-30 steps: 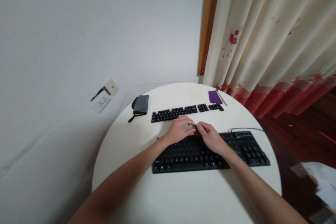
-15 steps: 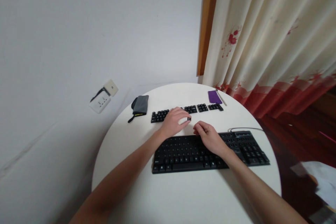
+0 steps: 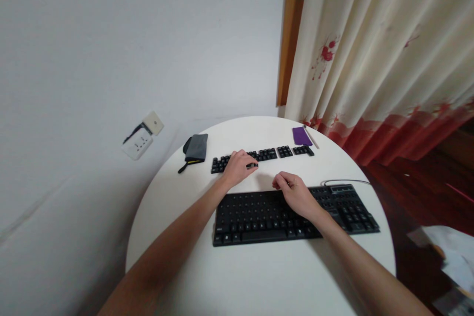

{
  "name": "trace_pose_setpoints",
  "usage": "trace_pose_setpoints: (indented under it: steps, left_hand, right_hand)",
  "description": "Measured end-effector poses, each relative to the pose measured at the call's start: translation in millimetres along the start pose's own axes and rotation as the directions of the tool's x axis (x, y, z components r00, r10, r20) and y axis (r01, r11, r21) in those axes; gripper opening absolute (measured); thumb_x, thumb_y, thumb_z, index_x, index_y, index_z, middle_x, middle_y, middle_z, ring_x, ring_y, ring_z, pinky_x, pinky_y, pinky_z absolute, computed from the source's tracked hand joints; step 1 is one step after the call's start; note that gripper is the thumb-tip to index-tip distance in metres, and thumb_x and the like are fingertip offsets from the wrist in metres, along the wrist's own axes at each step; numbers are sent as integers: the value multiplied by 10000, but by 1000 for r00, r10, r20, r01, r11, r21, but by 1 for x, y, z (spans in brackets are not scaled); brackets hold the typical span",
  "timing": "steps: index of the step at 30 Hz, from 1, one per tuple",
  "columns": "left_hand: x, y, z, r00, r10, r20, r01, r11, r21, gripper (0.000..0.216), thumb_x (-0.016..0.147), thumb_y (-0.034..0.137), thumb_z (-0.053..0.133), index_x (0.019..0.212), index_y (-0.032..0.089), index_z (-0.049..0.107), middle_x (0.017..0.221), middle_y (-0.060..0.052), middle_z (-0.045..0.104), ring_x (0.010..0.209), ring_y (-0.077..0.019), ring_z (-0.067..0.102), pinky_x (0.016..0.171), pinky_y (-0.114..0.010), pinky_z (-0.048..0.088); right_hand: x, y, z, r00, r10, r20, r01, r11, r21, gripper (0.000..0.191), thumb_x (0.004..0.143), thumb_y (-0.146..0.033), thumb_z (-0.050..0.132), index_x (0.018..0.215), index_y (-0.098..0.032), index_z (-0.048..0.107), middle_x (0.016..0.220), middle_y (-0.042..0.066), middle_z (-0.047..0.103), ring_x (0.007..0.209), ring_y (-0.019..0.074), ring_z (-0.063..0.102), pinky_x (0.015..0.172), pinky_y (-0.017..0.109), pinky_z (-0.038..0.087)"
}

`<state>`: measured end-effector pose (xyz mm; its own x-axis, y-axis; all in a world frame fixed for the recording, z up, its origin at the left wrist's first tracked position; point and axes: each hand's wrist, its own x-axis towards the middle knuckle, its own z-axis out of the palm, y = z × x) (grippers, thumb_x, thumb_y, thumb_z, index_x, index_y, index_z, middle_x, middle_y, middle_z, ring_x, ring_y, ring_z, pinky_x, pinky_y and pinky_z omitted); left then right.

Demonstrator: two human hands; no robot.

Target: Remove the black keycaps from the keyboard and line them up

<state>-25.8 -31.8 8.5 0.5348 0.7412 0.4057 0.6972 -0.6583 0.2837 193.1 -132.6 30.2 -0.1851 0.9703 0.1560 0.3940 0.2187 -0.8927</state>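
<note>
A black keyboard (image 3: 259, 217) lies on the round white table (image 3: 266, 276) in front of me. Beyond it, loose black keycaps (image 3: 266, 154) are laid out in rows. My left hand (image 3: 237, 168) hovers over the left part of those rows, fingers pinched on a small black keycap (image 3: 252, 165). My right hand (image 3: 294, 192) rests on the upper middle of the keyboard with fingers curled, nothing visible in them.
A grey pouch (image 3: 196, 148) with a black strap lies at the table's back left. A purple cloth (image 3: 299, 136) and a thin stick (image 3: 312, 137) lie at the back right. The keyboard's cable (image 3: 340, 181) loops at the right. Curtains hang right; a wall socket (image 3: 138, 140) sits left.
My hands were together over the keyboard with a keycap between them. The left hand has carried the keycap away to the keycap rows; the right hand has settled onto the keyboard.
</note>
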Motion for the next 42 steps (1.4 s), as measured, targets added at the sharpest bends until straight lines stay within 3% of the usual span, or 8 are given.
trace_pose_setpoints:
  steps: [8,15,24,38,42]
  left_hand:
    - [-1,-4,1,1000,3,23,-3,1000,9,96,838,334,681,855,271,752,967,-30,747,949,-246,517,881,-441,333]
    - [-3,-1,0,998,-62,-30,63,997,49,16,779,271,735,787,257,738,1085,-43,666,1032,-269,494,893,-454,368]
    - [-3,4,4,980,-169,-104,177,981,75,483,715,271,773,1175,284,626,1276,-61,553,1161,-318,422,945,-471,350]
    - [-3,4,2,975,-189,-120,201,976,90,508,725,294,761,1208,289,603,1269,-63,548,1154,-320,424,943,-466,345]
    - [-1,8,-5,977,-188,-103,194,979,55,451,758,301,732,1194,289,617,1237,-60,573,1154,-309,437,940,-457,356]
  right_hand:
    - [-1,-1,-1,1000,-1,-17,1,1000,23,375,961,-387,400,712,-197,605,710,31,642,734,196,592,716,296,434]
    - [-1,0,1,1000,1,-29,0,999,34,385,959,-404,408,717,-195,623,709,31,648,725,196,599,717,296,439]
    - [-1,2,1,1000,-1,-27,2,999,47,396,960,-422,403,714,-197,617,710,32,643,725,197,598,719,301,442]
    - [1,2,-1,999,26,-28,-25,999,44,403,963,-428,401,712,-197,615,690,28,629,728,198,601,711,303,436]
    - [-2,-6,-9,996,1,-86,2,999,41,423,988,-467,320,854,-208,627,833,44,626,779,194,596,749,307,445]
